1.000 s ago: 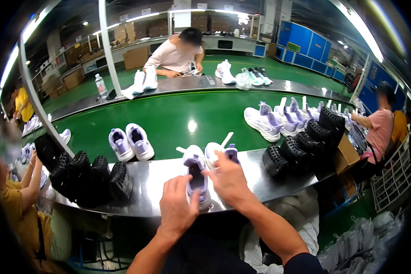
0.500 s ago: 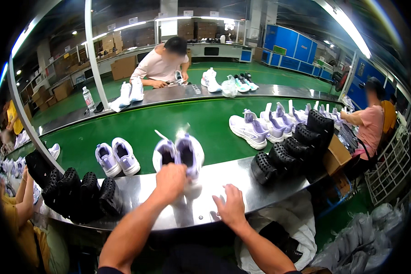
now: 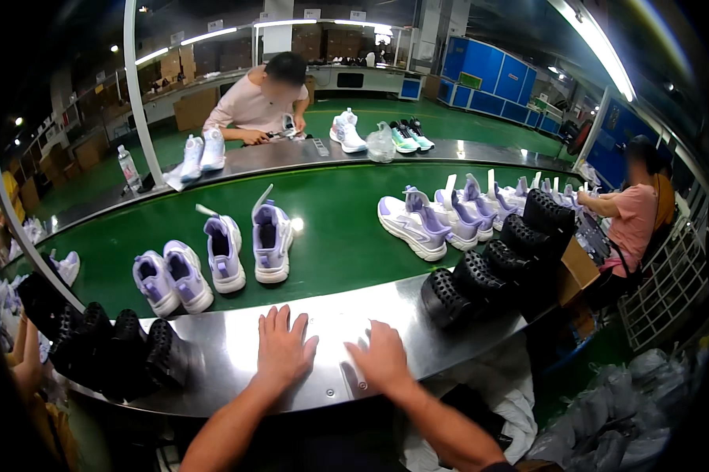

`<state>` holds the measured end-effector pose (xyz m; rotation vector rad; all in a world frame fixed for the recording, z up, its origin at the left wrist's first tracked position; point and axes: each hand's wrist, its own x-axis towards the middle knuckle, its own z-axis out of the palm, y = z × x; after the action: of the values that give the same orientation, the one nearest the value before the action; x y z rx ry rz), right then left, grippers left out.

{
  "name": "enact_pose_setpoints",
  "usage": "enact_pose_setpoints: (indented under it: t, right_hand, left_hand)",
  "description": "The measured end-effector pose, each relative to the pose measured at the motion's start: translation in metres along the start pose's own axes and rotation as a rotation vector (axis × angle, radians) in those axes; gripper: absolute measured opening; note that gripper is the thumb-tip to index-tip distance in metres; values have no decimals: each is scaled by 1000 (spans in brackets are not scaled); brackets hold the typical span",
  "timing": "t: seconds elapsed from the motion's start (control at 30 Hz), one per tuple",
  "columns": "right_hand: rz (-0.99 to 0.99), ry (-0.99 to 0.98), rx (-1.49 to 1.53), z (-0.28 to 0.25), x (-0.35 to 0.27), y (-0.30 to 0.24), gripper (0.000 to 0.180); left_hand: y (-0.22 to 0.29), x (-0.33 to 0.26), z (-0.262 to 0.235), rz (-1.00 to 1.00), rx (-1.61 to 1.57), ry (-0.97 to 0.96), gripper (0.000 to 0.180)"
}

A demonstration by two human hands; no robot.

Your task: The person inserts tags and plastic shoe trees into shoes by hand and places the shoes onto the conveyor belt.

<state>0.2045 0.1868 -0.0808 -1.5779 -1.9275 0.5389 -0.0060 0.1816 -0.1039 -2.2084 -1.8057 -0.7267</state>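
My left hand (image 3: 284,348) rests on the shiny metal ledge (image 3: 228,354), fingers spread and nothing in it. Beside it, my right hand (image 3: 382,358) is also on the ledge, thumb held apart and no object in its grasp. Just beyond my left hand, on the green belt (image 3: 331,252), stand two white-and-lavender sneakers, a left one (image 3: 225,256) and a right one (image 3: 273,244), their pale tongues sticking up. Another such pair, one sneaker (image 3: 156,285) against the other (image 3: 188,279), sits to their left, close to the ledge.
Black studded shoe-shaped blocks stand on the ledge at left (image 3: 126,354) and right (image 3: 480,271). A row of lavender sneakers (image 3: 417,224) runs along the belt's right side. Across the belt, a person (image 3: 252,110) handles a shoe; another person (image 3: 634,212) works at right.
My left hand has let go of the sneaker pair and drawn back to the ledge. Those sneakers now stand apart on the belt, further left. The view has shifted slightly.
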Motion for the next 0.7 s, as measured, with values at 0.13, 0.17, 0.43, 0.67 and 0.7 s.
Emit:
enact_pose_setpoints:
  t: [0.13, 0.17, 0.43, 0.67, 0.7]
  right_hand:
    - [154, 70, -93, -78, 169, 8, 73]
    - [158, 143, -263, -96, 205, 31, 66]
    - [488, 133, -297, -133, 318, 182, 96]
    - [314, -145, -345, -67, 300, 62, 39]
    - [241, -152, -312, -68, 287, 42, 35]
  left_hand:
    - [1, 1, -9, -117, -183, -65, 44]
    - [3, 4, -6, -115, -200, -56, 44]
    - [8, 7, -9, -116, -186, -67, 47]
    - [3, 3, -7, -116, -147, -66, 52]
    - [2, 2, -6, -127, -253, -8, 53]
